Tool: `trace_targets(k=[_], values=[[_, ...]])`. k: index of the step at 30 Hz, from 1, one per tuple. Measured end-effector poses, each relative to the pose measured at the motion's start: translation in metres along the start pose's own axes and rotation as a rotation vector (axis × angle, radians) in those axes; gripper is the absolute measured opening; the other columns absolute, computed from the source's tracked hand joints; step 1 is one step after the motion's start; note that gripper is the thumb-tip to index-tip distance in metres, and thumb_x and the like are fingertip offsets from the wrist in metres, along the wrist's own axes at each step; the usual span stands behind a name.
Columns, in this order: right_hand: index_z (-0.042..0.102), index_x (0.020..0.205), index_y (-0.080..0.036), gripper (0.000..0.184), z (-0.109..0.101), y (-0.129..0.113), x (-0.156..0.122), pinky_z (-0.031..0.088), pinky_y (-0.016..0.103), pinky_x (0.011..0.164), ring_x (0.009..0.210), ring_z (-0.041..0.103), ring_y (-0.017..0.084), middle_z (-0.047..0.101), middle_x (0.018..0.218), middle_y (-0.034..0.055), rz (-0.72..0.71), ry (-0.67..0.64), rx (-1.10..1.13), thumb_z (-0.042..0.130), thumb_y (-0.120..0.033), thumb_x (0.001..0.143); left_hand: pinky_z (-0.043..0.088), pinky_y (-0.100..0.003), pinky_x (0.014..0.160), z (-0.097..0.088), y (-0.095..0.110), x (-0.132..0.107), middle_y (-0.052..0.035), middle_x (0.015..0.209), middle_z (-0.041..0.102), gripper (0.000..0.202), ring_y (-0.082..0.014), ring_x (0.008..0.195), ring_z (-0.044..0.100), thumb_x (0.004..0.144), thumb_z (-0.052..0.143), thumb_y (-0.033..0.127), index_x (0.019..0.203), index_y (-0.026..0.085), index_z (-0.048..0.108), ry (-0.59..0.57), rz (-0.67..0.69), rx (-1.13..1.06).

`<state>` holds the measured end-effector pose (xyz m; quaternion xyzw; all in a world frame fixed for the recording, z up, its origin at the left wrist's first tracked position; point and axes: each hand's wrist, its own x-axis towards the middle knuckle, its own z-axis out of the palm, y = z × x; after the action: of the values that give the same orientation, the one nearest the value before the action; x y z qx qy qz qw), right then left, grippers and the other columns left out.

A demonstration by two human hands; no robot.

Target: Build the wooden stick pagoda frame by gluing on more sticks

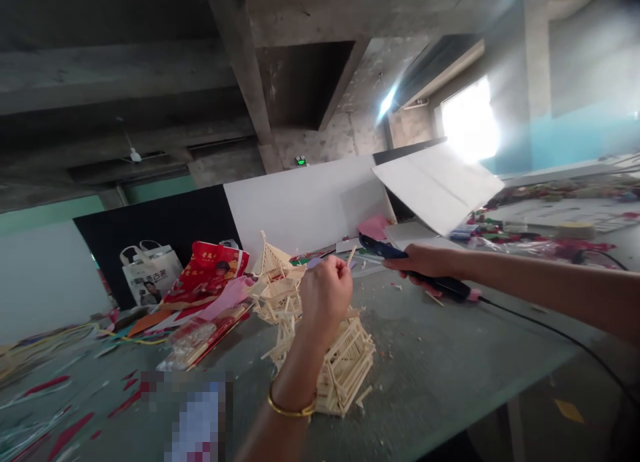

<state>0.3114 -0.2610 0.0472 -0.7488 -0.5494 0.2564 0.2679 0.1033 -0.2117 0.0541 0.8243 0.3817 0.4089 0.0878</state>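
Left grip point(327, 290) is pinching a short wooden stick point(352, 256); right grip point(425, 261) is clasping a dark corded tool point(453, 289). Stick model point(347, 362) is sitting on bench point(425, 369) below left grip, forearm point(297, 375) partly blocking it. Stick tower point(273, 259), red bag point(206, 270) standing leftward; white board point(437, 185) tilting beyond right grip.

White tote point(143, 280), red bag point(200, 282): Chinese characters point(161, 276) too blurred; green sign point(301, 161): unreadable.

Stick model point(350, 359): matt wood. Corded tool point(451, 288): smooth plastic. Bangle point(291, 414): shiny metal.
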Motion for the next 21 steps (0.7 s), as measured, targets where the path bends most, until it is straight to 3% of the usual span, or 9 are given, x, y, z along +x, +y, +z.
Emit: trace_targets(k=[3,6,9,12,17,19,21], values=[[0.047,0.069,-0.015,0.048,0.017,0.008,0.042,0.043,0.022,0.039,0.041,0.052,0.011,0.053,0.055,0.0025,0.096,0.007,-0.041,0.032,-0.052,0.095,0.046,-0.026,0.060,-0.012,-0.015,0.012,-0.0078,0.070,0.068,0.015,-0.0161,0.061,0.065,0.077,0.054,0.028,0.078,0.014,0.058,-0.246,-0.177,-0.584],[0.054,0.078,-0.011,0.042,0.053,0.017,0.082,0.048,0.025,0.048,0.048,0.055,0.012,0.056,0.062,0.0022,0.126,0.039,-0.199,0.040,-0.047,0.096,0.043,-0.019,0.055,-0.031,-0.037,0.020,-0.0061,0.071,0.066,0.016,-0.0093,0.058,0.060,0.073,0.059,0.027,0.077,0.011,0.060,-0.270,-0.281,-0.803],[0.059,0.085,-0.011,0.034,0.087,0.024,0.104,0.050,0.031,0.062,0.067,0.059,0.016,0.060,0.076,0.0043,0.046,0.103,-0.374,0.053,-0.044,0.091,0.031,-0.015,0.042,-0.051,-0.065,0.027,0.0010,0.056,0.052,0.012,-0.0031,0.047,0.044,0.068,0.064,0.023,0.064,0.012,0.061,-0.220,-0.291,-0.778],[0.062,0.088,-0.011,0.029,0.107,0.030,0.112,0.046,0.038,0.071,0.087,0.059,0.027,0.061,0.093,0.0150,-0.117,0.195,-0.494,0.050,-0.038,0.091,0.019,-0.015,0.037,-0.066,-0.090,0.034,0.0049,0.048,0.038,0.017,-0.0022,0.042,0.031,0.065,0.068,0.023,0.054,0.014,0.057,-0.276,-0.362,-0.767],[0.064,0.085,-0.008,0.038,0.126,0.038,0.132,0.043,0.051,0.069,0.096,0.054,0.041,0.058,0.099,0.0278,-0.241,0.246,-0.616,0.046,-0.041,0.091,0.016,-0.015,0.036,-0.075,-0.109,0.037,0.0014,0.053,0.047,0.018,-0.0024,0.042,0.033,0.060,0.071,0.023,0.055,0.015,0.057,-0.343,-0.553,-0.686],[0.064,0.084,-0.005,0.040,0.130,0.039,0.139,0.042,0.056,0.069,0.094,0.053,0.044,0.058,0.096,0.0296,-0.234,0.242,-0.645,0.053,-0.043,0.087,0.019,-0.016,0.035,-0.075,-0.112,0.024,-0.0005,0.052,0.051,0.016,-0.0043,0.041,0.038,0.061,0.070,0.028,0.059,0.015,0.061,-0.286,-0.591,-0.603],[0.064,0.085,-0.003,0.042,0.124,0.038,0.141,0.041,0.056,0.070,0.093,0.054,0.044,0.059,0.095,0.0291,-0.244,0.235,-0.648,0.056,-0.044,0.086,0.028,-0.018,0.037,-0.074,-0.116,-0.003,-0.0011,0.051,0.053,0.018,-0.0088,0.046,0.047,0.065,0.066,0.034,0.070,0.016,0.065,-0.065,-0.537,-0.548]])
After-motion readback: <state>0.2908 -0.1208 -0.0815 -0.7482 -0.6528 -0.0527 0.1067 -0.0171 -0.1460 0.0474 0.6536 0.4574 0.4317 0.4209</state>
